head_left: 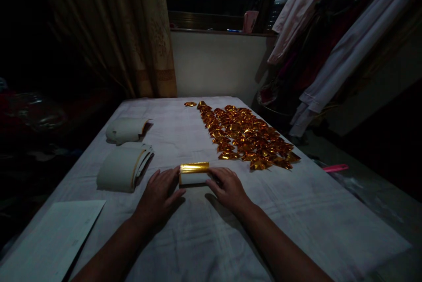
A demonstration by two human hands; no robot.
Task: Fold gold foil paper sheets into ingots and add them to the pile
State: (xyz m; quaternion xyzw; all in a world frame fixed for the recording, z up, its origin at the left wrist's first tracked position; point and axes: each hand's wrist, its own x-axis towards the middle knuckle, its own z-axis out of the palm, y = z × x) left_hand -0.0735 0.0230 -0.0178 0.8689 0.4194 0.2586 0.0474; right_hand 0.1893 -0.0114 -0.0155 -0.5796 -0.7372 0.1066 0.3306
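Observation:
A small sheet of gold foil paper (pixel 194 168) lies in front of me in the middle of the cloth-covered table. Its shiny gold strip is folded or curled over at the top, with the pale backing below. My left hand (pixel 161 190) grips its left end between thumb and fingers. At the right end, the thumb and fingers of my right hand (pixel 228 185) close on the same sheet. To the right beyond my hands spreads a pile of folded gold foil pieces (pixel 244 137). Two curled stacks of pale paper with gold edges stand at the left, a nearer stack (pixel 117 168) and a farther stack (pixel 124 130).
A flat pale sheet or board (pixel 52 238) lies at the table's near left. Two single folded pieces sit at the far edge. A curtain (pixel 145 31) hangs behind on the left, and clothes (pixel 329 62) hang on the right. A pink cup (pixel 250 21) stands on the sill.

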